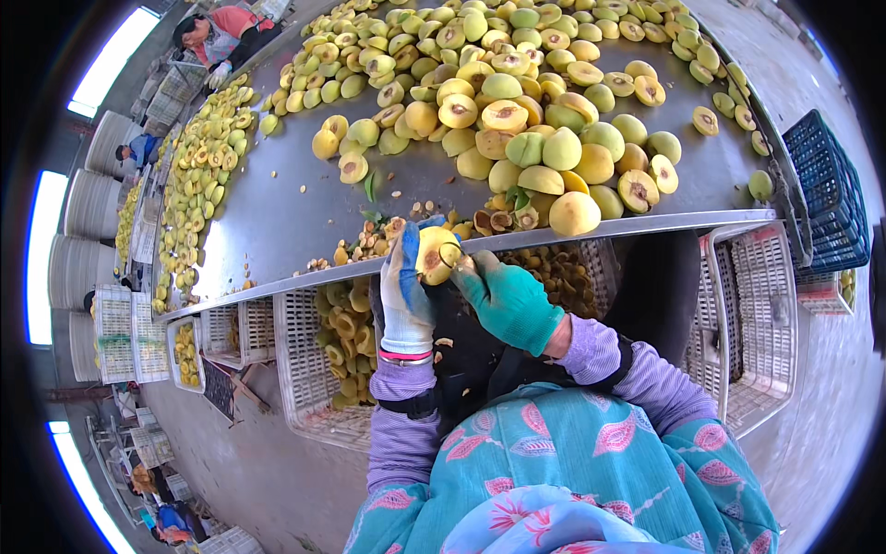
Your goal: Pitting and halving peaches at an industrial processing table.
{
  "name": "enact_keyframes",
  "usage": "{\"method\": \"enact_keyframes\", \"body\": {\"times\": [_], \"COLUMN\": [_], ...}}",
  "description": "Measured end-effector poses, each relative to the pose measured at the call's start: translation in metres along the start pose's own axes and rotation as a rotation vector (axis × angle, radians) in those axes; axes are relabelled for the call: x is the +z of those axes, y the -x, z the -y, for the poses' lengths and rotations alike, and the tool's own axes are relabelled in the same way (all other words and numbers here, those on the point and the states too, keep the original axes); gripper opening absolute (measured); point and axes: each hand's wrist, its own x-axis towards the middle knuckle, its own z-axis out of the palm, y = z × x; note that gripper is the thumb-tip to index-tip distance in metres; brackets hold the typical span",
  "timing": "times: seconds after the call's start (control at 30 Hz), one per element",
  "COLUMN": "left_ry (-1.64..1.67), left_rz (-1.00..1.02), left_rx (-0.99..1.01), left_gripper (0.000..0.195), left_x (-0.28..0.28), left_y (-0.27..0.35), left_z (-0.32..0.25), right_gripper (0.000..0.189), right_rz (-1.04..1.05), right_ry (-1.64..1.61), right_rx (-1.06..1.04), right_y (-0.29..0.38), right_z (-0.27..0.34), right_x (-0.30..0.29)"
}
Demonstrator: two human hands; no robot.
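Note:
My left hand (pixel 407 291), in a white and blue glove, holds a halved yellow fruit (pixel 436 256) with its cut face up, just past the metal table's near edge. My right hand (pixel 512 301), in a green knit glove, is closed around a small tool whose handle is mostly hidden; its thin curved metal loop (pixel 451 254) lies against the cut face. Beyond my hands, halved green and yellow fruits (pixel 503 116) are heaped on the metal table (pixel 277 187). Loose pits and scraps (pixel 374 239) lie along the edge beside my left hand.
Under the table edge, a white plastic crate (pixel 297 360) holds fruit halves, and another pile of pieces (pixel 564 277) lies behind my right hand. A white crate (pixel 761 325) and a dark blue crate (pixel 827 194) stand at right. Co-workers (pixel 225 34) are at the far left.

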Motion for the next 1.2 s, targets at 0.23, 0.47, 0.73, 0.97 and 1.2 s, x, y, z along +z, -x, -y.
{"method": "enact_keyframes", "body": {"times": [0.23, 0.47, 0.73, 0.97, 1.2], "left_ry": [-1.005, -1.214, -0.129, -0.816, -0.845], "left_rz": [0.0, 0.133, -0.223, 0.009, 0.06], "left_rx": [0.604, 0.792, 0.155, 0.649, 0.597], "left_gripper": [0.034, 0.031, 0.025, 0.024, 0.022], "left_x": [-0.007, -0.009, 0.014, 0.005, 0.007], "left_y": [0.005, -0.001, 0.003, -0.009, -0.018], "left_z": [-0.003, -0.009, 0.014, 0.006, 0.0], "right_gripper": [0.031, 0.034, 0.034, 0.038, 0.04], "right_rz": [-0.065, 0.107, 0.003, -0.085, 0.03], "right_ry": [0.112, 0.023, -0.249, -0.407, -0.568], "right_rx": [-0.11, -0.144, 0.035, 0.215, 0.498], "right_y": [-0.002, -0.004, 0.002, 0.002, -0.002], "right_z": [0.001, -0.014, -0.021, -0.005, 0.02], "right_x": [0.007, 0.01, 0.038, 0.047, 0.033]}}
